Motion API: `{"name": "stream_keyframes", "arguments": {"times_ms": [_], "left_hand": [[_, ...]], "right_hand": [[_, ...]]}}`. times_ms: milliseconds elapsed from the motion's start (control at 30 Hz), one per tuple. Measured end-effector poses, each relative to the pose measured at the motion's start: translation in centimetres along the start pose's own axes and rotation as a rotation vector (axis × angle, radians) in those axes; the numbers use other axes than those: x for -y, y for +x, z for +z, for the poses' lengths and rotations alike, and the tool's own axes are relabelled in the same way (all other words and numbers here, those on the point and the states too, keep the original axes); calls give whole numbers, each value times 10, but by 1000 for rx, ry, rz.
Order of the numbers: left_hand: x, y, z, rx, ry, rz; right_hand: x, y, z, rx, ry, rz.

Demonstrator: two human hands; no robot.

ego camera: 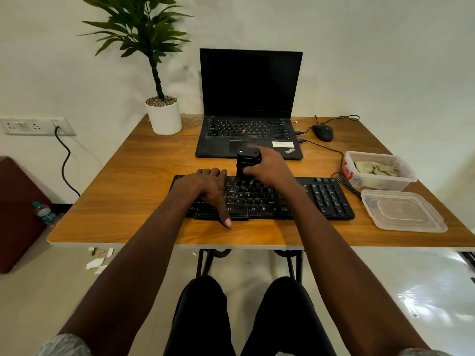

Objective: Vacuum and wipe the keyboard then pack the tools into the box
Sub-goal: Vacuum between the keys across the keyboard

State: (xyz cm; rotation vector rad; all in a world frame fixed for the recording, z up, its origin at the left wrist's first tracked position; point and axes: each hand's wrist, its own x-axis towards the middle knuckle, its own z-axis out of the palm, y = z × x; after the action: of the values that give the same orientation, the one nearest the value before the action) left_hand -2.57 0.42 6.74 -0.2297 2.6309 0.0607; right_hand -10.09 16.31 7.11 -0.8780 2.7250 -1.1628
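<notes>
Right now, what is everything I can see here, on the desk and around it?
keyboard: one, black, desk front centre
mini vacuum: one, black, upright on the keyboard
laptop: one, black, open, screen dark, desk rear
mouse: one, black, right of laptop
box: one, clear, desk right, holds a greenish cloth
lid: one, clear, in front of the box
potted plant: one, green in white pot, desk rear left
desk: one, wooden
wall socket: one, white, left wall
bottle: one, clear, floor left
left hand: rests on the keyboard
right hand: grips the vacuum
</notes>
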Motion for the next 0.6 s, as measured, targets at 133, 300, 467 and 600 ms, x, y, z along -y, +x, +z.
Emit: {"name": "stream_keyframes", "arguments": {"times_ms": [133, 300, 467, 600], "left_hand": [[12, 4, 3, 11, 4, -35], [15, 3, 4, -11, -1, -30], [16, 3, 4, -11, -28, -36], [14, 3, 4, -3, -14, -35]], "right_hand": [[1, 1, 0, 0, 20, 35], [15, -9, -12, 398, 59, 11], [15, 3, 1, 190, 62, 48], [13, 3, 6, 62, 53, 19]]}}
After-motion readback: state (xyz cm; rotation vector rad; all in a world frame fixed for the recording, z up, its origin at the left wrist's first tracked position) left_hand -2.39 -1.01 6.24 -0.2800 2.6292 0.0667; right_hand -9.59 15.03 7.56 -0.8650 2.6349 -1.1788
